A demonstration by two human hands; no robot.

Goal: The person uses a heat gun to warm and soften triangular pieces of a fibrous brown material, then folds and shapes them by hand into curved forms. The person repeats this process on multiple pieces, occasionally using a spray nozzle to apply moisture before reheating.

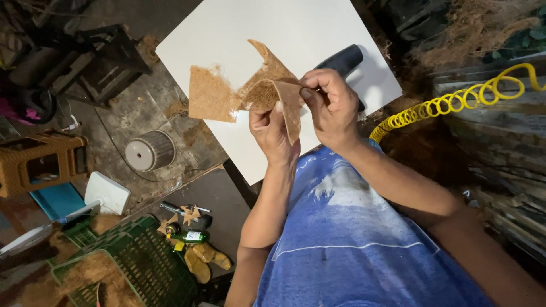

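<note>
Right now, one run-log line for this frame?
left hand: grips brown coir fibre sheet | right hand: pinches folded flap | under: white square board | behind: black-handled tool

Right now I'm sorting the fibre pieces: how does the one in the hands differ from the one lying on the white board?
The held piece is bent into a curve, pinched by left hand and right hand; the board piece lies flat, untouched, and looks broader. Both are brown coir sheet.

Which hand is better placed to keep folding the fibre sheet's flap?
Right, probably. The right hand pinches the curled flap's edge of the coconut-fibre sheet, while the left hand braces underneath it.
</note>
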